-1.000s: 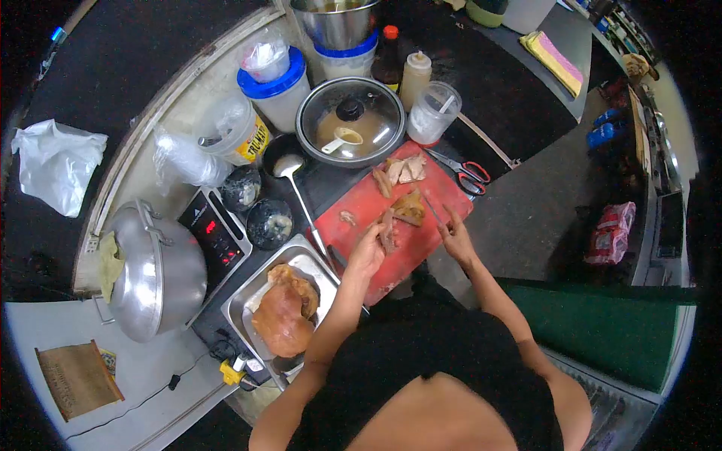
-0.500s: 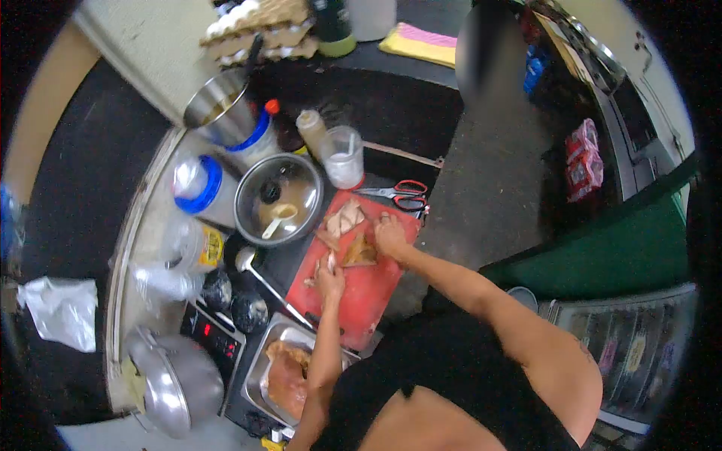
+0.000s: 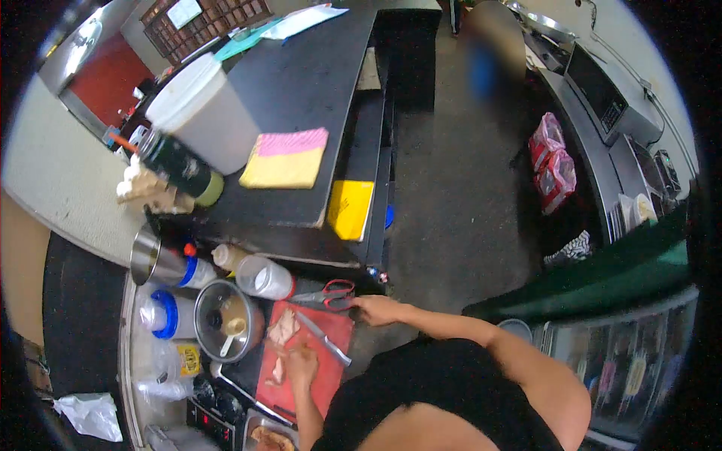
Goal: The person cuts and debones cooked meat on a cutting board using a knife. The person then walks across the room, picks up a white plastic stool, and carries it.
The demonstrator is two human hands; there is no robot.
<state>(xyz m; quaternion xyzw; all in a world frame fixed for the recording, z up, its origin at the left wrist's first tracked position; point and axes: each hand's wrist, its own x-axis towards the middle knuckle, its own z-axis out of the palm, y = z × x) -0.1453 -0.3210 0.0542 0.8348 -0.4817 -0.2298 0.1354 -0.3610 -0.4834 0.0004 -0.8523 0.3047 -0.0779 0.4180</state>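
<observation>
A red cutting board [image 3: 304, 389] lies in front of me with pale pieces of meat [image 3: 284, 328] along its left side. My left hand [image 3: 302, 366] is over the board, its fingers pinched at a piece of meat that they partly cover. A knife [image 3: 323, 338] rests diagonally across the board, with neither hand on it. Past the board's far right corner, my right hand [image 3: 377, 310] has its fingertips curled at the red handle of the scissors [image 3: 331, 295]. The scissors' blades point left.
Left of the board stand a metal bowl [image 3: 207, 342] with liquid and a scoop, and a ladle [image 3: 241, 388]. A metal tray [image 3: 252, 428] with meat is nearer me. Behind are a plastic cup [image 3: 265, 276] and a dark counter [image 3: 301, 90] with a folded cloth [image 3: 286, 158]. Another person stands far off.
My view has swung up and right. My right hand has left the board and reached the scissors' handle. The knife now shows on the board, where the brown piece of meat was.
</observation>
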